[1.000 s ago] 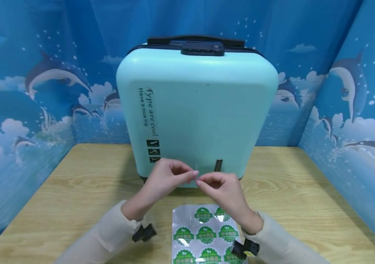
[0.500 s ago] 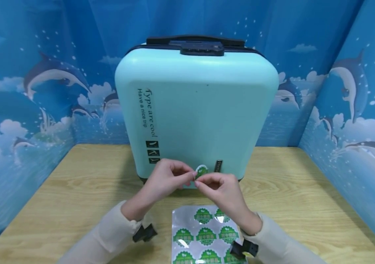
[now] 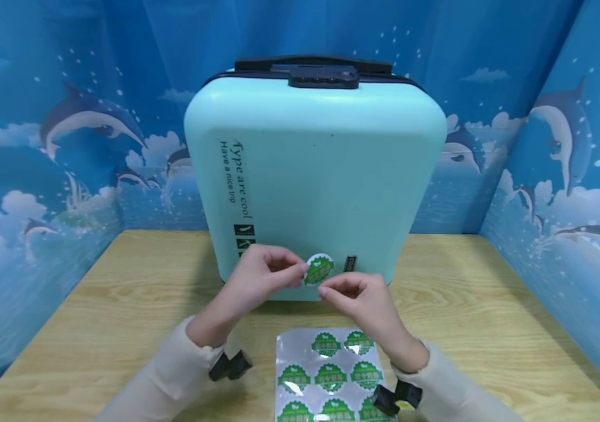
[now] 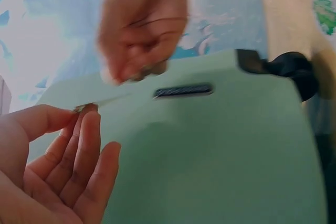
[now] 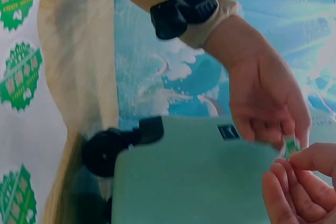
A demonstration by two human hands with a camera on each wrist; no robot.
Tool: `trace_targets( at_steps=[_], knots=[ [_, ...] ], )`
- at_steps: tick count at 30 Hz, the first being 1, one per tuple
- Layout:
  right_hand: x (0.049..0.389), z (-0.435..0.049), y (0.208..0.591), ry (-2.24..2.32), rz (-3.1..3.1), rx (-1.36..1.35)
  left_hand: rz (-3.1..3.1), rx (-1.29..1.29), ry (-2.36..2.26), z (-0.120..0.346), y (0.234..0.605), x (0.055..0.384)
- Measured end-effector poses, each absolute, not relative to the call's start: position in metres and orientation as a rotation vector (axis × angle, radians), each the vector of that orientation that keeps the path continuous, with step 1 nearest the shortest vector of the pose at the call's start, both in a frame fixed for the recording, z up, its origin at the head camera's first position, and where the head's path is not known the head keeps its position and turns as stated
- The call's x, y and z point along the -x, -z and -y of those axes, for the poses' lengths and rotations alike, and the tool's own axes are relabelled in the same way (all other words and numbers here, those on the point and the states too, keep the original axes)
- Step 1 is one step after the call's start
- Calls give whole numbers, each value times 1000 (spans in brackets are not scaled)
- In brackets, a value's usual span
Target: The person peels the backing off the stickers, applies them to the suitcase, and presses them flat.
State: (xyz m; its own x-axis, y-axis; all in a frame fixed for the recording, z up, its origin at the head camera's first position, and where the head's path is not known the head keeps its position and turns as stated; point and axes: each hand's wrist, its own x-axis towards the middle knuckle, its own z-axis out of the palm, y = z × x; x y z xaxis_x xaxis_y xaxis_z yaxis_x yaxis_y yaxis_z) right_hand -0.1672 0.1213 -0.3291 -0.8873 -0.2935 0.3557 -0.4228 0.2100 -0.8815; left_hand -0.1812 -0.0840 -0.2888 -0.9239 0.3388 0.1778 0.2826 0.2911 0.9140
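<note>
My left hand (image 3: 258,281) pinches a round green-and-white sticker (image 3: 319,269) between thumb and index finger, in front of the lower part of a mint-green suitcase (image 3: 321,193). In the left wrist view the sticker (image 4: 107,100) appears nearly edge-on at the fingertips, its other fingers spread loosely below. My right hand (image 3: 365,305) hovers just below and right of the sticker, thumb and index tips together and the other fingers curled. The left wrist view shows this right hand (image 4: 144,35) blurred and apart from the sticker, with nothing visible in its fingers.
A sticker sheet (image 3: 285,346) with several green round stickers lies on the wooden table (image 3: 120,328), under and between my forearms. The suitcase stands upright behind my hands. Blue dolphin-print curtains (image 3: 84,193) hang behind and at both sides.
The sticker, edge-on a second ago, has turned so its green printed face shows. My hands, close together at it before, have parted slightly, the left rising a little with the sticker.
</note>
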Motion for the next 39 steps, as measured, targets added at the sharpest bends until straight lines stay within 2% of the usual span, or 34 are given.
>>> trace_targets(
  at_steps=[7,25,39],
  knots=[
    [174,-134,325,-1882,2332,-630,-2427,-677,-1850,94,280,181],
    [179,-131,301,-2097,2124,-658,-2512,-855,-1885,95,271,187],
    [184,-126,290,-2082,2092,-636,-2491,-844,-1940,91,263,193]
  ],
)
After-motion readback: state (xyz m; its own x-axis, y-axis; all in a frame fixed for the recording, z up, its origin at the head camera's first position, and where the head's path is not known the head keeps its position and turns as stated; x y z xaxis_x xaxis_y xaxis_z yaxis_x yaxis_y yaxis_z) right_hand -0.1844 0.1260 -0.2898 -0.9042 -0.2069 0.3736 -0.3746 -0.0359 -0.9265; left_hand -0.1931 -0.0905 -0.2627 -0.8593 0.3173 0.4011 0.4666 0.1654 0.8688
